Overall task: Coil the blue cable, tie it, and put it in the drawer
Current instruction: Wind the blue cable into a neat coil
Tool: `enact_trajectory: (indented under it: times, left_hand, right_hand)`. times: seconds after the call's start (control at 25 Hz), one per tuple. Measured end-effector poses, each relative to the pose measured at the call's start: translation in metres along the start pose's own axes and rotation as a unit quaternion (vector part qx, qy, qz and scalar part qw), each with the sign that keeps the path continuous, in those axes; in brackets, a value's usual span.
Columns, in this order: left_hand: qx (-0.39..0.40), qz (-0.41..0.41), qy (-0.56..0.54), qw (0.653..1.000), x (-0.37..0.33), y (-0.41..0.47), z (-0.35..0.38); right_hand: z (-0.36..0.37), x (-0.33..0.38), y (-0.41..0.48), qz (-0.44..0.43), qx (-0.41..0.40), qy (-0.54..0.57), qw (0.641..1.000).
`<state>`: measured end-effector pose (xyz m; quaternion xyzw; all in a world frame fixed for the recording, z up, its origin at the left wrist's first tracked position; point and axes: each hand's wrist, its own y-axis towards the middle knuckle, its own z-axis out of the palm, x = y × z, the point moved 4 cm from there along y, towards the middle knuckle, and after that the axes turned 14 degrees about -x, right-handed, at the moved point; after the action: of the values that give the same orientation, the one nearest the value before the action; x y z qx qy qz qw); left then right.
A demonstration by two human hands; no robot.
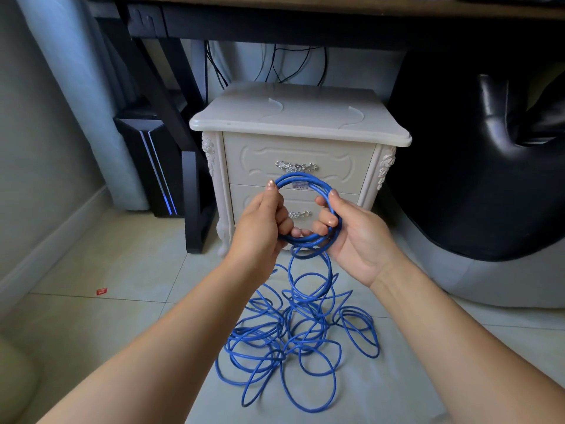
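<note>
Your left hand grips the left side of a small coil of the blue cable, with the thumb on the upper left of the loops and the fingers curled through the ring. Your right hand holds the right side of the same coil, thumb laid across the strands and fingers hooked inside. The coil is held upright in the air, just in front of the white nightstand.

From the bottom of the coil the cable drops to the tiled floor, where most of it lies in a loose tangle of loops between your forearms. No tie is visible on the coil.

The upper drawer and lower drawer are both closed. A small red scrap lies on the floor to the left, well apart from the cable. A computer tower stands to the left of the nightstand, under the desk.
</note>
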<state>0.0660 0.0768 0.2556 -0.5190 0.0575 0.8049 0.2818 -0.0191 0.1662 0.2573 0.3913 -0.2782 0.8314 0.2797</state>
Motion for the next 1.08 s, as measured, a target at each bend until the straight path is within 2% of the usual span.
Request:
enact_trajectory:
  times: [0.16,0.28,0.36,0.4,0.48,0.56,0.64,0.8,1.0,1.08]
  left_hand:
    - [0.053,-0.088,-0.045,0.994,0.002,-0.005,-0.002]
    - [0.058,-0.12,0.005,0.991,0.0,-0.004,-0.003]
    - [0.058,-0.092,0.096,0.989,-0.004,-0.002,-0.004]
    - [0.061,-0.052,0.161,0.984,-0.006,0.0,-0.005]
    - [0.08,0.045,0.277,0.956,-0.009,0.001,-0.002]
    - [0.102,0.091,0.32,0.937,-0.006,0.001,0.001]
    - [0.107,0.097,0.312,0.939,-0.005,0.002,0.001]
    - [0.044,0.119,0.248,0.96,-0.007,0.005,-0.001]
    - [-0.042,0.093,0.126,0.987,-0.007,0.007,-0.005]
    - [-0.057,0.061,0.083,0.993,-0.003,0.005,-0.004]
  right_hand:
    - [-0.004,0.003,0.003,-0.014,-0.04,-0.031,0.999]
    - [-0.004,0.004,0.004,-0.038,-0.029,-0.084,0.995]
    - [-0.002,0.004,0.002,-0.055,-0.01,-0.157,0.986]
    - [-0.001,0.004,0.001,-0.065,-0.004,-0.201,0.977]
    - [0.0,0.005,-0.001,-0.083,-0.005,-0.274,0.958]
    - [-0.001,0.007,0.0,-0.094,-0.025,-0.299,0.949]
    - [-0.002,0.007,0.003,-0.079,-0.043,-0.267,0.96]
    - [-0.002,0.009,0.003,-0.029,0.013,-0.146,0.989]
    - [-0.011,0.0,0.001,-0.008,0.05,-0.172,0.984]
    - [-0.009,0.0,-0.001,-0.005,0.057,-0.118,0.991]
